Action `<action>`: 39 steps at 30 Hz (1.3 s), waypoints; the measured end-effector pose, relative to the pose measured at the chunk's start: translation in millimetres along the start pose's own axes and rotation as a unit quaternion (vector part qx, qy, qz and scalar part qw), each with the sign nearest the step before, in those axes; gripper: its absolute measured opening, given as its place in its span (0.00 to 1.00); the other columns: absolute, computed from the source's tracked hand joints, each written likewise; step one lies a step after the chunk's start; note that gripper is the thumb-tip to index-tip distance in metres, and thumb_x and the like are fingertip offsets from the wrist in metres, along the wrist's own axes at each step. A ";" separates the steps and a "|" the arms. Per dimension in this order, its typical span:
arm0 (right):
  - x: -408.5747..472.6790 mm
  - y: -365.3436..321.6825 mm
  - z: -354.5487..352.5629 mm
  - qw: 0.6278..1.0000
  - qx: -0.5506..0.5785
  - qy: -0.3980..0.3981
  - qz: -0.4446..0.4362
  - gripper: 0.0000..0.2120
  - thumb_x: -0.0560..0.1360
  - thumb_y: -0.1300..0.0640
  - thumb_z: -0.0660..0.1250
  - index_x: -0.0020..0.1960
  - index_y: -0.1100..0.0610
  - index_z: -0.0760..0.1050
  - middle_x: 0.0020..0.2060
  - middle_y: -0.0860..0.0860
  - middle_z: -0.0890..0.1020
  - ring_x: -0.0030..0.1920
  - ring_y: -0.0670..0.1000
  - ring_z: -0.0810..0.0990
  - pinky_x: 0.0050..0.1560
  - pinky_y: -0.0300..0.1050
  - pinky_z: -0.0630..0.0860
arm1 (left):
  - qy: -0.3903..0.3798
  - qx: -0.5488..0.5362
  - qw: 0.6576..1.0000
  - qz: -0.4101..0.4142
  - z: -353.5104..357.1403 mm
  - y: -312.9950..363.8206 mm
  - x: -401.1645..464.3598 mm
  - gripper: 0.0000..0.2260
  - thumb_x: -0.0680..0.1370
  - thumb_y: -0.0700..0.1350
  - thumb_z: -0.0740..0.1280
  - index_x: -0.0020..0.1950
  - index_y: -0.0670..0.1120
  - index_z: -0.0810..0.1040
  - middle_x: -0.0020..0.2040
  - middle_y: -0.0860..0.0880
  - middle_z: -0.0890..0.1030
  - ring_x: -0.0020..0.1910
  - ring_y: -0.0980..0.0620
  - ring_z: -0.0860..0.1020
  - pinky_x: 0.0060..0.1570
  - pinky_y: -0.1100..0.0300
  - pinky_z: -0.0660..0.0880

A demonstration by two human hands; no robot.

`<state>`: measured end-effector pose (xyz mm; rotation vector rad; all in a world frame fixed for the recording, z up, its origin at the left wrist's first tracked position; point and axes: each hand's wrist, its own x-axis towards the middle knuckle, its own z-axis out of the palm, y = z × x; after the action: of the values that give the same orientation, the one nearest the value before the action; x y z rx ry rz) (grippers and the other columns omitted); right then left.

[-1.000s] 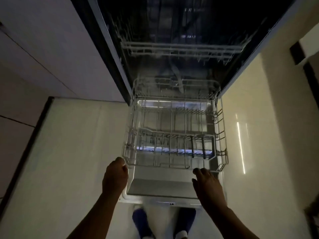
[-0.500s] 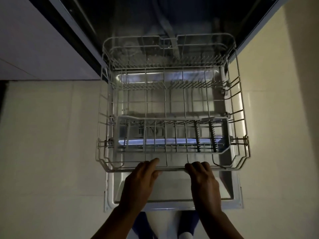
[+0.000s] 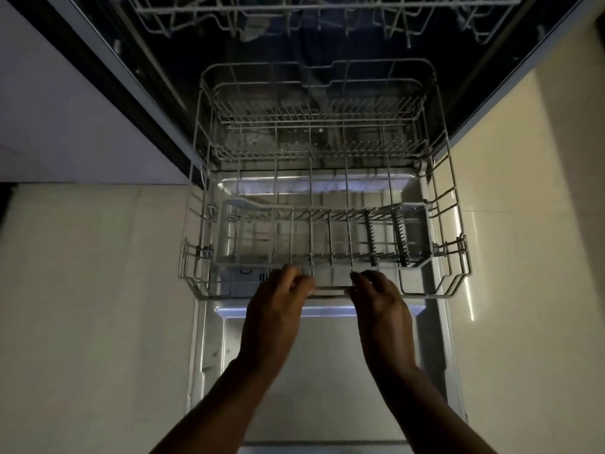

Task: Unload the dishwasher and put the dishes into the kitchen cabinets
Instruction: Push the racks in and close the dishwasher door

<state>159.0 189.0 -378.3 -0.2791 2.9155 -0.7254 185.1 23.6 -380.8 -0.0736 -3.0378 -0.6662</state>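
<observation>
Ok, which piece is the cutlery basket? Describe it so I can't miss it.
Start at the open dishwasher door, then the lower rack pulled out over it. The cutlery basket is the long grey plastic-looking box across the rack's front, just beyond both hands; it alone has solid walls, not wire.

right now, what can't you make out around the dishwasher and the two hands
- Head view: upper rack is cut off by the top edge and dark; whether dishes sit in it cannot be told.
- Head view: the tub behind the lower rack is too dark to read.
- Head view: fingertips of the left hand and right hand curl at the rack's front rim; the grip is unclear.
- Head view: the open door is partly covered by the forearms.
</observation>
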 end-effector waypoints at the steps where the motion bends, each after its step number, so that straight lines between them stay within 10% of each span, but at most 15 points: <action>1: 1.8 -0.8 -2.8 1.000 0.016 0.011 -0.006 0.12 0.69 0.65 0.74 0.50 0.58 0.78 0.46 0.53 0.79 0.41 0.51 0.79 0.33 0.40 0.76 | -0.001 0.013 1.000 0.027 -1.5 -3.0 5.0 0.11 0.68 0.33 0.71 0.45 0.45 0.77 0.45 0.48 0.77 0.41 0.53 0.75 0.36 0.68 0.68; 6: 17.6 6.7 -7.2 0.999 -0.037 0.017 -0.025 0.12 0.66 0.64 0.76 0.44 0.54 0.76 0.40 0.49 0.77 0.36 0.48 0.76 0.28 0.39 0.66 | -0.024 0.117 0.977 0.178 -17.5 -20.9 29.6 0.10 0.70 0.34 0.68 0.45 0.48 0.74 0.42 0.49 0.76 0.43 0.49 0.72 0.41 0.58 0.68; 11: 104.1 -7.7 -3.0 0.995 -0.007 0.097 -0.012 0.04 0.74 0.59 0.68 0.43 0.56 0.74 0.46 0.49 0.74 0.48 0.48 0.70 0.32 0.38 0.65 | 0.042 -0.012 0.998 -0.050 -12.5 -12.5 94.6 0.07 0.79 0.42 0.61 0.49 0.42 0.78 0.48 0.43 0.78 0.48 0.47 0.73 0.46 0.57 0.69; 14: 140.0 -11.3 15.4 0.991 0.026 0.132 0.005 0.04 0.77 0.61 0.62 0.49 0.55 0.75 0.49 0.47 0.75 0.50 0.45 0.71 0.38 0.37 0.70 | 0.041 0.113 0.992 -0.027 2.6 -25.3 125.6 0.15 0.71 0.34 0.69 0.58 0.40 0.78 0.54 0.42 0.79 0.52 0.47 0.78 0.49 0.58 0.77; 18: 137.1 -13.1 42.9 0.994 -0.009 0.102 -0.039 0.22 0.76 0.67 0.65 0.70 0.63 0.68 0.66 0.60 0.74 0.72 0.57 0.67 0.59 0.47 0.75 | -0.019 0.249 0.968 0.033 11.9 -41.9 131.5 0.26 0.79 0.38 0.50 0.76 0.36 0.46 0.77 0.37 0.54 0.75 0.40 0.56 0.73 0.47 0.57; 22: 150.2 -24.2 39.8 0.991 0.014 0.135 -0.021 0.25 0.78 0.68 0.60 0.74 0.66 0.61 0.72 0.62 0.65 0.74 0.58 0.62 0.70 0.45 0.58 | 0.015 0.232 0.972 0.017 9.0 -45.9 144.1 0.27 0.81 0.43 0.52 0.78 0.38 0.49 0.77 0.40 0.57 0.76 0.44 0.58 0.74 0.50 0.57; 32: 193.3 -20.6 38.7 0.995 -0.031 0.029 -0.093 0.33 0.78 0.69 0.53 0.79 0.55 0.46 0.77 0.49 0.44 0.78 0.53 0.45 0.76 0.52 0.56 | -0.020 0.174 0.984 -0.037 12.1 -43.3 177.4 0.32 0.80 0.37 0.57 0.78 0.42 0.40 0.79 0.42 0.44 0.78 0.46 0.42 0.76 0.50 0.46; 39: 257.4 -41.8 22.1 0.980 -0.187 0.007 -0.074 0.30 0.81 0.59 0.53 0.79 0.57 0.44 0.78 0.54 0.44 0.78 0.57 0.44 0.77 0.53 0.42 | -0.013 0.134 0.991 0.023 -6.8 -76.0 241.7 0.35 0.75 0.30 0.59 0.79 0.45 0.50 0.79 0.45 0.52 0.77 0.47 0.54 0.71 0.48 0.63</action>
<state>-82.2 89.2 -397.2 -0.5322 3.0508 -0.1856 -60.1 -38.6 -396.7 -0.1445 -3.1074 -0.2503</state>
